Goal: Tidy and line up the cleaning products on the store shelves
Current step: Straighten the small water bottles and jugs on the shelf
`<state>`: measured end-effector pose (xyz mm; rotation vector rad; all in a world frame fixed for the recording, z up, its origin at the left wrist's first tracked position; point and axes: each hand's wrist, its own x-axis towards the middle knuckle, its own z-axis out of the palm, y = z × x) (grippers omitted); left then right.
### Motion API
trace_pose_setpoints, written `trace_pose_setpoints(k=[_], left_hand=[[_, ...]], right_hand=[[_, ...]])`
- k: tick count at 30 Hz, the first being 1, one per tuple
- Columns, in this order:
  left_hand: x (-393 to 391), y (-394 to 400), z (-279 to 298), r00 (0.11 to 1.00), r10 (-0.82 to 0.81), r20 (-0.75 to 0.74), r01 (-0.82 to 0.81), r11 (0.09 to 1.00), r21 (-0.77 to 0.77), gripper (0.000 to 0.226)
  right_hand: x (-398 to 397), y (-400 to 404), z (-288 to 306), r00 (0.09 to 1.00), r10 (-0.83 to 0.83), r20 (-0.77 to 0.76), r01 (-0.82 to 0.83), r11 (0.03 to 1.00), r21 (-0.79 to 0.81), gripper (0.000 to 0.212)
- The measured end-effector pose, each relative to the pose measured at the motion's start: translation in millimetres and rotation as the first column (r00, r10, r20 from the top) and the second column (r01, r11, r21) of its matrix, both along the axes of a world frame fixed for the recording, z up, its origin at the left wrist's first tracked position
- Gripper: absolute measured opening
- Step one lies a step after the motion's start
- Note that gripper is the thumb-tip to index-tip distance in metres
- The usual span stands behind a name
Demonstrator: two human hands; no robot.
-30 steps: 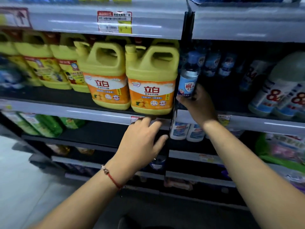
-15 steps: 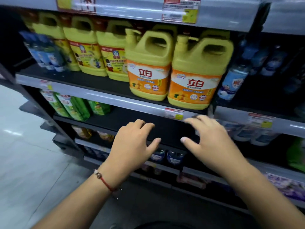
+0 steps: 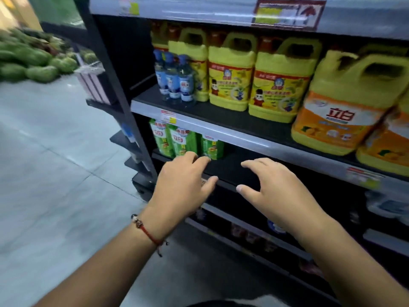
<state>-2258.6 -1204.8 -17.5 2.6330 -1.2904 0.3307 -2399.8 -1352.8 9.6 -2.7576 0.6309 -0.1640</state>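
Hovering empty and spread at frame centre, the left hand (image 3: 183,182) and right hand (image 3: 274,191) are being held beside the green pouches (image 3: 183,140) at centre left, which risk being toppled by a careless reach.

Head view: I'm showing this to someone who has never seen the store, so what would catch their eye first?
Most likely the row of big yellow jugs on the upper shelf, the nearest with an orange label at the right. Next, both bare hands, left hand and right hand, spread open and holding nothing before the shelf below, near the green packs. Three small blue-capped bottles stand at the jugs' left end.
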Motion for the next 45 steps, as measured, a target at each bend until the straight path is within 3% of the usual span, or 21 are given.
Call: trace_pose_setpoints(k=[8,14,20,24,27,32,36,39,41,45], left_hand=[[78.9,26.4,16.6,0.998,0.051,0.037,-0.049,0.997,-0.065,0.045],[142.2,7.5,16.9,0.998,0.034,0.061,-0.027,0.993,-0.115,0.043],[216.8,-25.1,14.8,0.996,0.017,0.088,-0.013,0.999,-0.051,0.03],[262.1,-44.9,9.3,0.997,-0.001,0.083,-0.005,0.997,0.071,0.043],[287.1,-53.3,1.3,0.994,-0.106,0.029,0.108,0.989,-0.1,0.042],[309.8,-56.6,-6.9,0.971,-0.229,-0.071,0.207,0.951,-0.229,0.044],[313.4,-56.7,-0.6,0.855,-0.374,-0.36,0.16,0.849,-0.503,0.028],[310.5,-53.3,11.1,0.729,-0.486,-0.482,0.08,0.76,-0.645,0.028],[308.7,-50.3,22.5,0.601,-0.573,-0.557,0.041,0.719,-0.694,0.041],[301.9,-42.2,31.3,0.354,-0.706,-0.613,-0.034,0.646,-0.763,0.036]], right_hand=[[86.8,23.2,17.2,0.999,0.029,0.034,-0.03,0.999,0.023,0.057],[155.8,10.7,18.2,0.993,-0.044,0.107,0.036,0.997,0.072,0.061],[250.1,-20.6,-0.2,0.984,-0.166,0.069,0.145,0.958,0.246,0.076],[314.7,-41.4,-15.1,0.935,-0.219,0.277,0.13,0.943,0.305,0.077],[351.8,-54.7,-22.8,0.859,-0.268,0.436,0.152,0.947,0.283,0.075],[389.2,-62.4,-23.1,0.791,-0.33,0.515,0.287,0.944,0.164,0.062],[393.9,-57.8,-23.5,0.739,-0.413,0.533,0.332,0.911,0.245,0.052],[381.7,-36.4,-15.7,0.691,-0.475,0.545,0.314,0.876,0.365,0.056],[365.5,-14.9,-6.1,0.682,-0.508,0.527,0.323,0.855,0.406,0.057],[335.5,32.4,13.0,0.666,-0.491,0.562,0.3,0.866,0.401,0.047]])
